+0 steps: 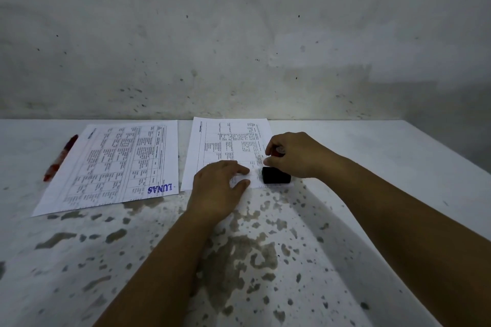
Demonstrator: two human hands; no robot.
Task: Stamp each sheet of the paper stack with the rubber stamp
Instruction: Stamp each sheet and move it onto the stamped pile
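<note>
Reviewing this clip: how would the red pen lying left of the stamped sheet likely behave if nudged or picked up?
The red pen looks slim and round-bodied, so a sideways nudge would probably roll it on the flat table. It seems light and stiff, so easy to lift in two fingers. It lies right beside the stamped sheet, whose edge might stop a roll that way.

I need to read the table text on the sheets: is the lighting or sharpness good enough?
Head view: dim, flat light; fine print on the white printed sheet under the hands is smeared and unreadable, only the blue LUNAS stamp mark is legible; wide-angle distortion bends the edges.
</note>
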